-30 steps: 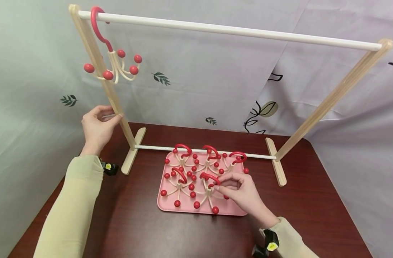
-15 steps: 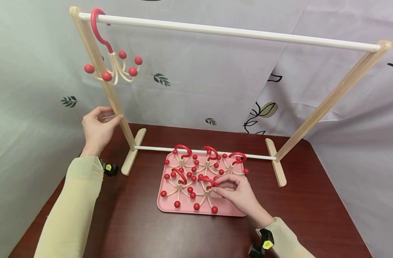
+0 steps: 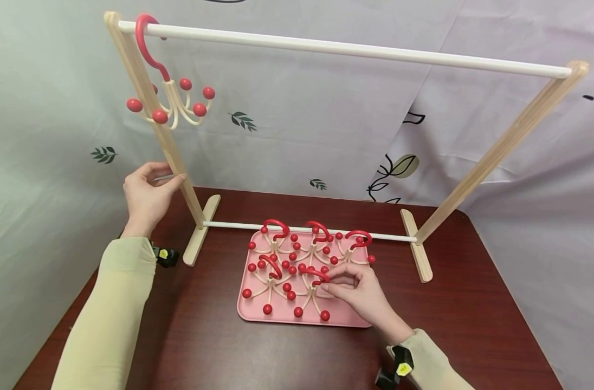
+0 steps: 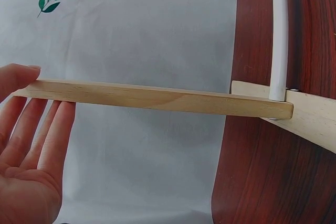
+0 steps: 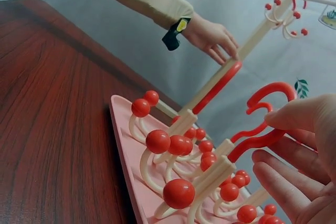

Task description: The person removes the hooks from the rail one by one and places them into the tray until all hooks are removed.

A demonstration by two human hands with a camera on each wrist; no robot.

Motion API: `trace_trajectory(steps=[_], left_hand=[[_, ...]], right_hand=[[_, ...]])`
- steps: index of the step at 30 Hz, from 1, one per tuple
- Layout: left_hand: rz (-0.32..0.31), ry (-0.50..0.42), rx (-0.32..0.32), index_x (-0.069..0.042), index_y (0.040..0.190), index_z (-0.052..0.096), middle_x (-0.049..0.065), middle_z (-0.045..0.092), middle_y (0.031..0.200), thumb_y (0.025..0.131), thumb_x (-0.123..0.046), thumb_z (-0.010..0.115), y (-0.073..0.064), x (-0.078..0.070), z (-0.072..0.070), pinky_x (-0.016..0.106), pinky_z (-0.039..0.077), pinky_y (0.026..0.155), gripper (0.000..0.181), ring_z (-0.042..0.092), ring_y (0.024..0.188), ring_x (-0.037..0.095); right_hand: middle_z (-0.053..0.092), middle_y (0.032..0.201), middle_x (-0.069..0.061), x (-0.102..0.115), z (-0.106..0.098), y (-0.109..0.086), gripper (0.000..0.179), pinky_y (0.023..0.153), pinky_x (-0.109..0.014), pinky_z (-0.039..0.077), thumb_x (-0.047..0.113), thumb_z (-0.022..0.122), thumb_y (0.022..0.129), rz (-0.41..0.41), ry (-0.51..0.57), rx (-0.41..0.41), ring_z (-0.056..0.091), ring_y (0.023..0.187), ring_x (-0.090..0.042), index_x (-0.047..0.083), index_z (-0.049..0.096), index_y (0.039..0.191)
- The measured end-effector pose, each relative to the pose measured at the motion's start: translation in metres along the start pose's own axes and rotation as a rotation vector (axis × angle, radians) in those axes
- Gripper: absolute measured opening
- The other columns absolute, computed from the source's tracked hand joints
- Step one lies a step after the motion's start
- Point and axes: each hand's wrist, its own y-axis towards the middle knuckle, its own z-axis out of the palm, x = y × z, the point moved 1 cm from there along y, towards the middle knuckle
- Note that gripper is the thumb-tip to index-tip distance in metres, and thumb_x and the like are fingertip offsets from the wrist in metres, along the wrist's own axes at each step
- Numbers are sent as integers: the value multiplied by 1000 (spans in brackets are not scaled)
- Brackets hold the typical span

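My left hand (image 3: 144, 197) pinches the left wooden post (image 4: 157, 98) of a rack, thumb on one side and fingers on the other. My right hand (image 3: 367, 298) pinches the red hook of a multi-arm hanger (image 5: 274, 88) between thumb and fingers. This hanger has cream arms tipped with red balls and stands at the front right of a pink tray (image 3: 258, 315). Several similar hangers (image 3: 270, 281) stand close around it on the tray. Another hanger (image 3: 170, 100) hangs by its hook at the left end of the rack's white top bar (image 3: 346, 49).
The rack's right post (image 3: 502, 151) rises from a wooden foot (image 3: 416, 246). A white lower bar (image 3: 233, 225) runs just behind the tray. Dark brown table (image 3: 204, 336) lies underneath, with a pale leaf-patterned cloth (image 3: 277, 146) behind it.
The right hand and the hanger in its fingers have shifted slightly left, and the hanger has turned a little. The left hand has kept its place on the post.
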Motion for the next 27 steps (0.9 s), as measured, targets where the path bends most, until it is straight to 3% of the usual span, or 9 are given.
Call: trace_trajectory(steps=[5,13,20,27], left_hand=[[-3,3,-1,-9,119,72,1,72,111,88,-26,82,0,0,0,19,57,81,36,70,94,4],[-1,7,-1,-9,118,72,2,72,111,88,-26,82,-1,-1,0,20,57,81,36,70,95,6],[2,-3,-1,-8,117,72,0,72,109,88,-24,82,-1,-1,-1,18,56,81,35,70,93,4],[-2,2,5,-9,118,72,-1,72,110,88,-25,82,0,0,-1,19,56,81,35,70,93,4]], right_hand=[[73,107,-15,5,-1,0,32,81,-35,60,-1,84,82,-17,27,3,74,94,-29,-3,72,111],[70,113,-24,29,-7,3,36,86,-40,59,-6,81,82,-124,93,-6,71,100,-40,-6,70,116],[71,115,-16,47,-14,6,36,91,-44,56,-3,82,84,-151,51,-61,71,103,-30,-1,71,118],[72,114,-15,59,-18,11,36,93,-43,55,-3,82,84,-186,63,-110,71,105,-31,1,71,118]])
